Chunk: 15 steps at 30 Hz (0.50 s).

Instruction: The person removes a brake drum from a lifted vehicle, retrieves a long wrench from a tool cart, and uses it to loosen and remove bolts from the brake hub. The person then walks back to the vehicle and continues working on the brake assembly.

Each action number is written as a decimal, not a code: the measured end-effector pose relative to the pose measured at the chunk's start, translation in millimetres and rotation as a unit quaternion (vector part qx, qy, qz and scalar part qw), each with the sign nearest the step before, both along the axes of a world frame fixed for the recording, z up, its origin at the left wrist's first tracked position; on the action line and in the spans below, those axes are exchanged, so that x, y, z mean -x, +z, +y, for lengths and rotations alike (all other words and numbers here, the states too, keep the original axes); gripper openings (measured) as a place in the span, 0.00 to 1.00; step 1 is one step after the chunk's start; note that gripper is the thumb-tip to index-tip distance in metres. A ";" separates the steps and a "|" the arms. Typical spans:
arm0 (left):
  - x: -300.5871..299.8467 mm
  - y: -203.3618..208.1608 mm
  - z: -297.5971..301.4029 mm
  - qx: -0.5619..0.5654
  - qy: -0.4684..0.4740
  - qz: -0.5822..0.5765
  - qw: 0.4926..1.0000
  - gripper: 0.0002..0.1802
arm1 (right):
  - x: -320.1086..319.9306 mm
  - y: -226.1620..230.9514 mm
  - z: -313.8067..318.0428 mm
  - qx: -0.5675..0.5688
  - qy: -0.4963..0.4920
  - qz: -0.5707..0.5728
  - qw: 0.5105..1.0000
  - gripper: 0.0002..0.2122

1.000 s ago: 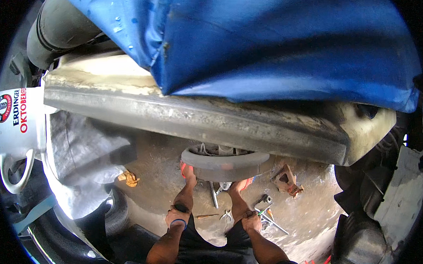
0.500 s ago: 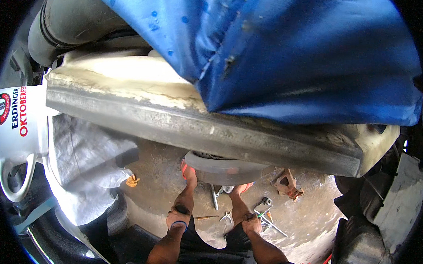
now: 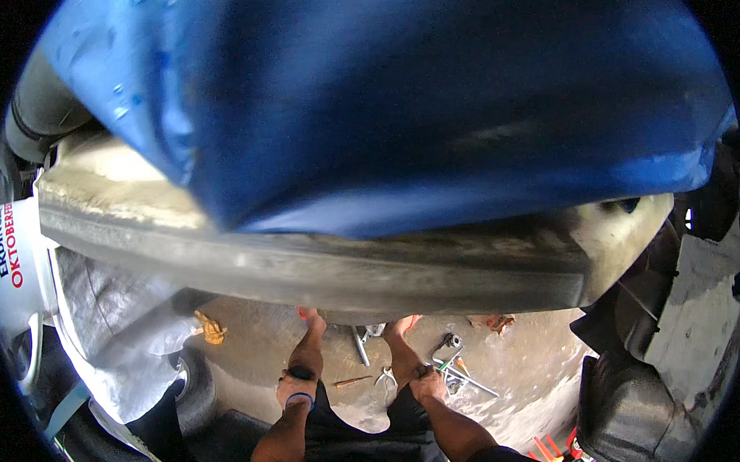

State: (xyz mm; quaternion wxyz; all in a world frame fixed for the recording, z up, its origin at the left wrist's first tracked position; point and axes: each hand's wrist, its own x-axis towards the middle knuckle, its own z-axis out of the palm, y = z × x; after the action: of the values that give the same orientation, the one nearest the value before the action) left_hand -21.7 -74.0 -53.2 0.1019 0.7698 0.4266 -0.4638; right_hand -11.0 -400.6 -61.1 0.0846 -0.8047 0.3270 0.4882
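My left hand (image 3: 294, 390), with a blue band at the wrist, rests at my left knee. Its fingers are curled at a small dark thing (image 3: 300, 372) whose kind I cannot make out. On my right knee lies my right hand (image 3: 428, 385), its fingers curled in; what they may hold is hidden. Just beyond it on the floor are a metal T-shaped tool (image 3: 471, 382), a round metal socket-like part (image 3: 452, 340) and a slim green piece (image 3: 444, 366). Between my legs lie pliers (image 3: 385, 377) and a thin screwdriver (image 3: 353, 381).
A worn vehicle bumper (image 3: 322, 278) spans the view above my feet, with a blue cover (image 3: 431, 121) over it. At left are a white mug-shaped container (image 3: 27, 275) and a silvery sheet (image 3: 119, 341). A crumpled yellowish thing (image 3: 211, 328) lies on the floor. Black panels (image 3: 629, 405) stand at right.
The view has shifted, so the blue cover fills more of it and the bumper hides more of the floor. Both hands remain at my knees.
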 end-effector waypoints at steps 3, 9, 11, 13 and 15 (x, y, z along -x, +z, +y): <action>-1.2 0.1 -0.1 0.010 -0.010 -0.018 1.000 0.43 | 1.0 -2.5 -3.2 0.000 -0.005 0.010 1.000 0.25; -7.8 6.5 -6.6 -0.014 -0.007 0.005 1.000 0.43 | 2.1 -5.3 -9.2 -0.010 -0.012 0.009 1.000 0.26; -8.8 7.9 -11.0 -0.024 -0.034 0.000 0.999 0.42 | 1.1 -4.5 -10.7 -0.020 -0.015 0.027 0.999 0.31; -8.9 7.8 -14.7 -0.040 -0.047 -0.005 0.998 0.41 | -0.3 -3.2 -12.2 -0.020 -0.036 0.049 0.998 0.32; -8.4 6.3 -17.0 -0.051 -0.052 -0.004 0.997 0.41 | -1.6 -1.8 -13.9 -0.021 -0.043 0.047 0.998 0.32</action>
State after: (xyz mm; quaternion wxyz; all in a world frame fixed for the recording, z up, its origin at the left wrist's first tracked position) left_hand -13.4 -91.0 -46.9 0.0400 0.7968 0.4087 -0.4434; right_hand -9.4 -414.5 -63.0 0.1068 -0.7639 0.3545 0.5285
